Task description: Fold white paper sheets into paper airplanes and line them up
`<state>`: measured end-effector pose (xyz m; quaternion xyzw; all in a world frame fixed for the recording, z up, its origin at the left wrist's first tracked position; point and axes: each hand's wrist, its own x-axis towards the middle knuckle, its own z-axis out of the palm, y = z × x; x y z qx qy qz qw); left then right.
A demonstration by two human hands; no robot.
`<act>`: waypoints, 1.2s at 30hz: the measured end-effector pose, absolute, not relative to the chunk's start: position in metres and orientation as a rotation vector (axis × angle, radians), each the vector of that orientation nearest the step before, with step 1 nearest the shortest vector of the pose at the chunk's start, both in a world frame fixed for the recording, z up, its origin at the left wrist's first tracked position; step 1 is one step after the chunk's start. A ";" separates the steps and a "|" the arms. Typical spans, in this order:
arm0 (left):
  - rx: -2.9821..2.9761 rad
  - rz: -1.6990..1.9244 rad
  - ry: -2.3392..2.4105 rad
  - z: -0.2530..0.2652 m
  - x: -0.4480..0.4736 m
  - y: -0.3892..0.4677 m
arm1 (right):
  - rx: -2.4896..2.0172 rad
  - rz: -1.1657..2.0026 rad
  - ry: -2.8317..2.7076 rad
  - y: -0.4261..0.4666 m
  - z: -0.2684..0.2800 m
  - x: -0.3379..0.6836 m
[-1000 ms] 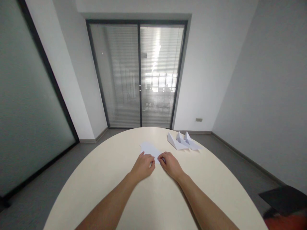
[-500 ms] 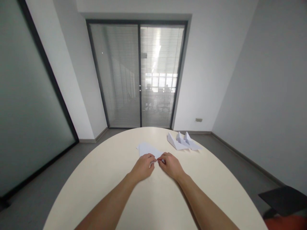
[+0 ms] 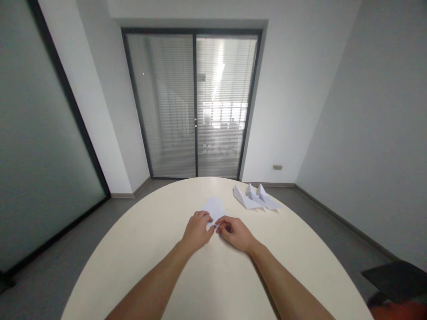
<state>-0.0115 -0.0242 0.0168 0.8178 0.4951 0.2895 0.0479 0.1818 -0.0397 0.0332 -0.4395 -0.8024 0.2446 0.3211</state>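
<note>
A white sheet of paper (image 3: 214, 206) lies on the table just beyond my hands, its near end narrowing between them. My left hand (image 3: 197, 227) is closed at the paper's near left edge, thumb and fingers gripping it. At the near tip, my right hand (image 3: 235, 231) pinches the paper between thumb and forefinger. The fingers partly cover the near part, so its exact folds cannot be made out. Farther right stand several folded white paper boats (image 3: 247, 200), close together and apart from both hands.
The round cream table (image 3: 150, 249) fills the lower middle. A glass door with blinds (image 3: 160, 111) stands beyond its far edge. At the lower right, off the table, is a dark flat object (image 3: 396, 278) beside something red.
The paper has turned, so its far end now points more straight away from me. My right hand has shifted slightly nearer and right; my left hand stays close by.
</note>
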 end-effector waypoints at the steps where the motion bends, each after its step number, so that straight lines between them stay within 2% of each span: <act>1: 2.488 0.883 1.520 0.017 -0.012 -0.024 | -1.180 0.615 -2.095 -0.038 0.032 0.182; 6: 2.488 0.870 1.605 0.021 -0.011 -0.024 | -1.292 0.418 -2.086 -0.034 0.031 0.184; 14: 2.537 0.626 1.700 0.032 -0.010 -0.026 | -1.099 0.690 -2.100 -0.036 0.031 0.184; 19: 2.529 0.702 1.683 0.029 -0.012 -0.026 | -1.039 0.772 -2.107 -0.038 0.030 0.184; 30: 2.496 0.692 1.668 0.027 -0.020 -0.019 | -1.444 0.202 -2.053 -0.031 0.028 0.190; 36: 2.494 0.592 1.742 0.025 -0.021 -0.017 | -1.605 0.120 -2.041 -0.030 0.031 0.192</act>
